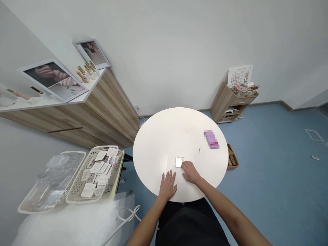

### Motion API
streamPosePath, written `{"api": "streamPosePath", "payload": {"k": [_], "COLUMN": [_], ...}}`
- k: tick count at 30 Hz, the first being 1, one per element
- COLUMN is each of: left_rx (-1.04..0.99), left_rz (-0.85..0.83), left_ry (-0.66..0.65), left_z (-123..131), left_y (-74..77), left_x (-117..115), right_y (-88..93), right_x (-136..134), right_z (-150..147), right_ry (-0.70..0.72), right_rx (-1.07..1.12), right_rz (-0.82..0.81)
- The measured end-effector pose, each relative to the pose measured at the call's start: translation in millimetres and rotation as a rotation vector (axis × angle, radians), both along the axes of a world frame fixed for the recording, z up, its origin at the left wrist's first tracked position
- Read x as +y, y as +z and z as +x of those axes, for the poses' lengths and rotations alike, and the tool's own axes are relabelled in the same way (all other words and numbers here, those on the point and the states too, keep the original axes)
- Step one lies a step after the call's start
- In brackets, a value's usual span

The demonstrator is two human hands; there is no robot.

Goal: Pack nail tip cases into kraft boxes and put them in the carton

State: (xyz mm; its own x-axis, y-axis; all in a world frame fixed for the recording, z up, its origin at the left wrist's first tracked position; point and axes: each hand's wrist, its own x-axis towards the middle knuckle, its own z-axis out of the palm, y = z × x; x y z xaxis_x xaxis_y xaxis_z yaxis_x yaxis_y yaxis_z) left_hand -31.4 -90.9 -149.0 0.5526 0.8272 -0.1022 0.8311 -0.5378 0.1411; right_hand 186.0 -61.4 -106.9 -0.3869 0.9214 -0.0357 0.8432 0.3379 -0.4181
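Note:
A small square silver-clear case (179,162) lies on the white round table (153,136). At its lower right corner, my right hand (190,172) rests on the tabletop, fingertips touching the edge and thumb spread away from the case. Below and to the left of the case, my left hand (167,186) lies flat with fingers apart, holding nothing. A faint straight edge, perhaps of a thin white sheet, runs up the table just left of the case; I cannot make out more of it.
A blurred purple item (211,139) and a small dark speck (199,150) lie on the table's right side. Left stand baskets of cards (89,191) and clear plastic packaging (55,181), beside a wooden cabinet (112,112). A small shelf unit (222,102) stands behind.

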Motion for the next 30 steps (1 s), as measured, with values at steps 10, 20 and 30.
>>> {"api": "streamPosePath", "payload": {"k": [10, 20, 30], "left_rx": [-0.003, -0.437, -0.592], "left_rz": [-0.030, -0.486, -0.539], "left_ry": [-0.117, 0.157, 0.373], "left_z": [-4, -11, -5], "left_y": [22.1, 56.3, 68.4], "left_x": [33, 63, 95], "right_y": [-15.2, -4.2, 25.5], "right_x": [-49, -35, 7], "right_z": [-3, 4, 28], "right_ry": [0.064, -0.121, -0.324], "right_rx": [-0.137, -0.054, 0.258], "right_rz": [-0.058, -0.089, -0.205]}}
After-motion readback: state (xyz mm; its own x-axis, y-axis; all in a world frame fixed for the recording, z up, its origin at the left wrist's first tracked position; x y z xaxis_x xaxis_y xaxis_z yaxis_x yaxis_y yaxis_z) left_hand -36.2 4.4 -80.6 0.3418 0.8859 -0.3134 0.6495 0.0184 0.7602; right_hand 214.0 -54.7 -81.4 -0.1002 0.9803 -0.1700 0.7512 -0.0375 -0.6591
